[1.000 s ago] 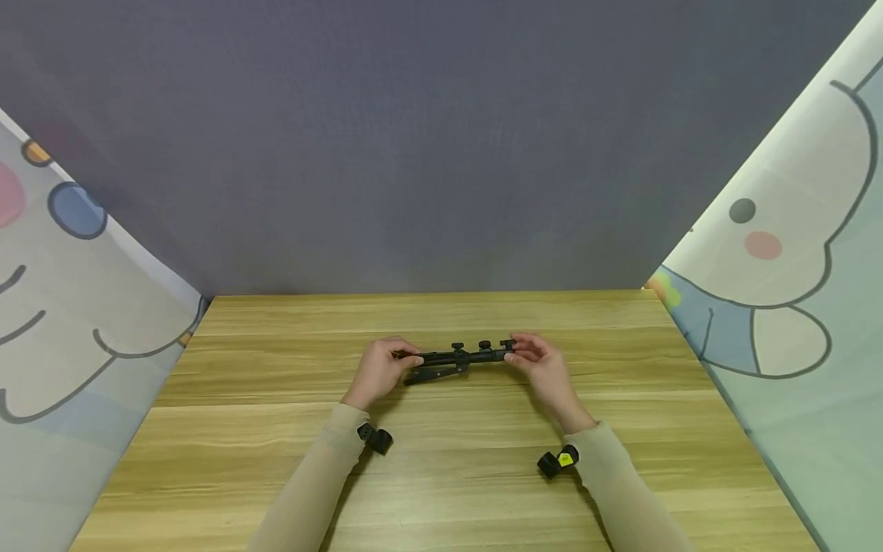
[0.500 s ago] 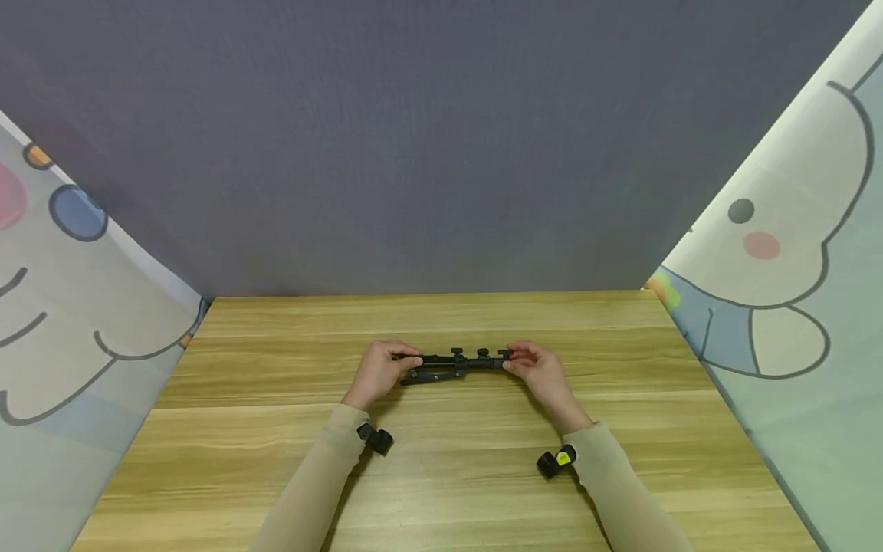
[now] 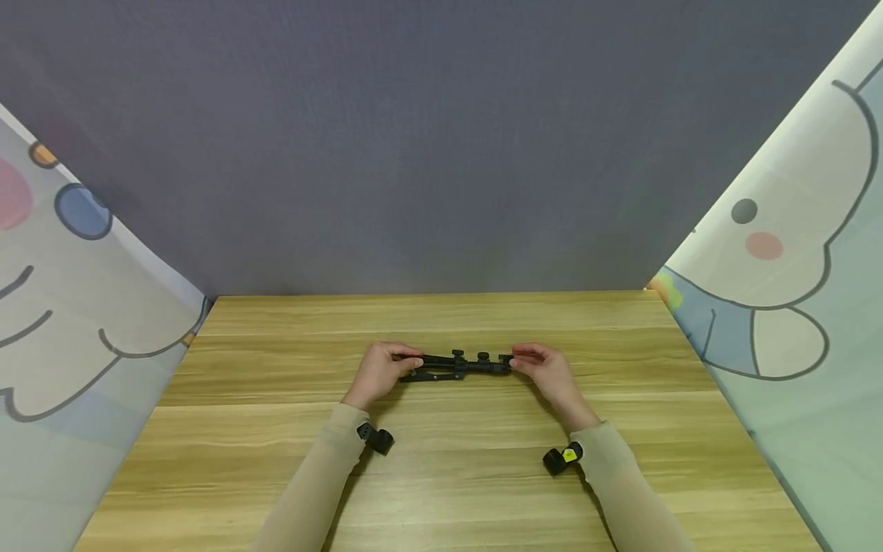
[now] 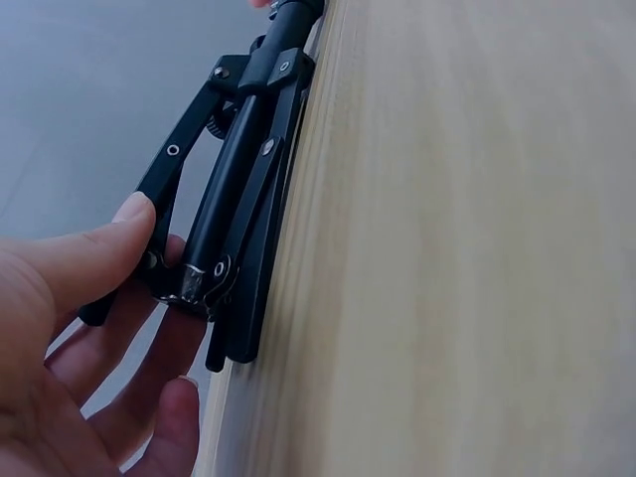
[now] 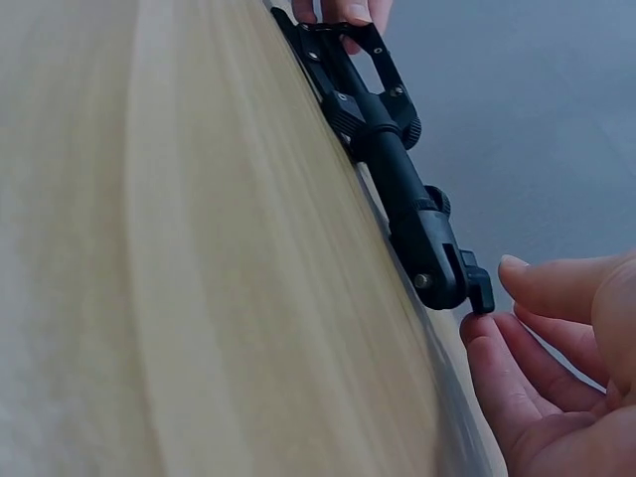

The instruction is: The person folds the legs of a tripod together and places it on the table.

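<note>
A small black tripod [image 3: 461, 366] lies sideways on the wooden table, its legs to the left and its jointed head to the right. My left hand [image 3: 381, 372] grips the leg end. In the left wrist view the thumb presses one leg [image 4: 189, 129], with the fingers curled beneath the foot of the centre tube. My right hand [image 3: 548, 376] is at the head end. In the right wrist view a fingertip touches the small wing knob [image 5: 479, 283], while the thumb stands slightly apart from it. Several round knobs [image 3: 458, 353] line the tripod's far side.
The wooden table [image 3: 441, 475] spreads around both arms, with a grey panel [image 3: 428, 153] rising behind its far edge. Cartoon-print cloths hang at the left [image 3: 76, 330] and right [image 3: 786, 253]. A small black camera is strapped on each wrist.
The tripod's head end has come down slightly toward me. My right hand has loosened its pinch there and shifted a little right. My left hand keeps its grip on the legs.
</note>
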`<state>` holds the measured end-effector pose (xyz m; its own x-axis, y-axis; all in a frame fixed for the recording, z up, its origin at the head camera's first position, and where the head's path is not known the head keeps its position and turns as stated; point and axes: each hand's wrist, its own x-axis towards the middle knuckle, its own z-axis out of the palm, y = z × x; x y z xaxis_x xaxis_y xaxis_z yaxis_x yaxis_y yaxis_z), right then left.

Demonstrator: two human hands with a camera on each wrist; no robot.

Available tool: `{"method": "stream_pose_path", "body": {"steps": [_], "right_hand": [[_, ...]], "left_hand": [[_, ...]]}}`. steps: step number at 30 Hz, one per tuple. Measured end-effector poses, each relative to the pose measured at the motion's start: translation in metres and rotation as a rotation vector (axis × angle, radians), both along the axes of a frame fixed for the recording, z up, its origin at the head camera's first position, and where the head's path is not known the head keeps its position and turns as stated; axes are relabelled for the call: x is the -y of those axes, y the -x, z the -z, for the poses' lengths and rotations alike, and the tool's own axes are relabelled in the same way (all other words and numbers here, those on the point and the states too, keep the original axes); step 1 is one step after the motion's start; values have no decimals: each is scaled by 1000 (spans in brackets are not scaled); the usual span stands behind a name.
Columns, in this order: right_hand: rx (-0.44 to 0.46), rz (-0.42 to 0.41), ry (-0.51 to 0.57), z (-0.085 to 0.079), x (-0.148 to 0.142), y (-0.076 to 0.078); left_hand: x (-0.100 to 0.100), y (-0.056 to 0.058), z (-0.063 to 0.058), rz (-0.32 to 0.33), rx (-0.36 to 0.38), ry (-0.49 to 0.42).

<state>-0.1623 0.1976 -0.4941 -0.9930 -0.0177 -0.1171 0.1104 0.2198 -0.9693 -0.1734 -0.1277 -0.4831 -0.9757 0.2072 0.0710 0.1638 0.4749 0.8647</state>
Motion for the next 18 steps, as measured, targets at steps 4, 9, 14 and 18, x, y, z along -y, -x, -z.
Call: {"method": "stream_pose_path", "body": {"steps": [4, 9, 14, 18], "right_hand": [[0, -9, 7, -2, -3, 1], [47, 9, 97, -8, -6, -1], [34, 21, 165, -14, -9, -5], [-26, 7, 169, -17, -15, -6]], "left_hand": [[3, 2, 1, -3, 21, -3], [9, 3, -4, 6, 39, -22], [22, 4, -12, 18, -23, -56], [39, 2, -20, -11, -110, -55]]}}
